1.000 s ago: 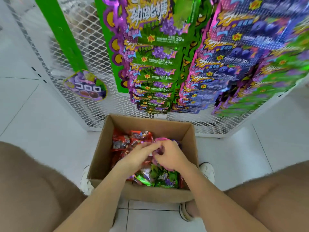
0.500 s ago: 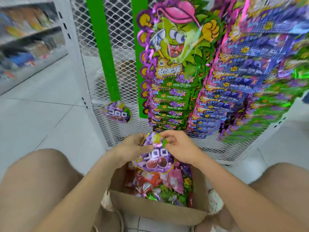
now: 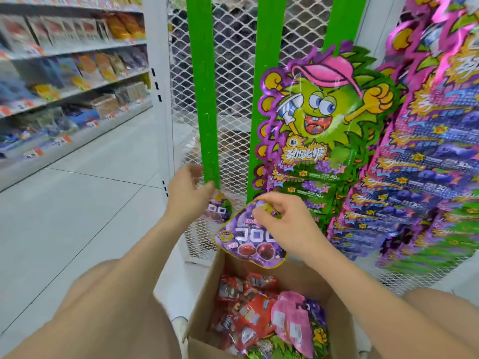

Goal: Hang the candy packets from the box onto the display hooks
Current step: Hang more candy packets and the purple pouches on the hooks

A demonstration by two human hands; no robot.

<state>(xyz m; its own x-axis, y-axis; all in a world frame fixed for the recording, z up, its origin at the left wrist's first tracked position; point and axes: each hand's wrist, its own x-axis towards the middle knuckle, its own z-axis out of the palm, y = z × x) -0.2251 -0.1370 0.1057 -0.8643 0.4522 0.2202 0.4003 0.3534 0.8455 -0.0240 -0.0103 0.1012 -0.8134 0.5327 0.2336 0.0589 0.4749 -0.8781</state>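
My right hand (image 3: 283,224) pinches the top of a purple grape candy packet (image 3: 250,238) and holds it above the cardboard box (image 3: 204,288). My left hand (image 3: 188,195) reaches to the lower end of a green hanging strip (image 3: 206,99) and touches the top of another purple packet (image 3: 219,208) that hangs there against the white wire mesh. Its fingers are loosely curled, and I cannot tell if they pinch anything. The box holds several red, pink and green candy packets (image 3: 269,317).
Rows of green and purple popping-candy packets (image 3: 324,141) hang on the mesh rack at right. A second green strip (image 3: 267,86) hangs beside the first. Stocked store shelves (image 3: 64,73) line the left. My knees flank the box on the tiled floor (image 3: 77,203).
Both hands lifted a purple packet out of the box. The left hand then let go and moved up-left to the green strip. My view tilted upward.
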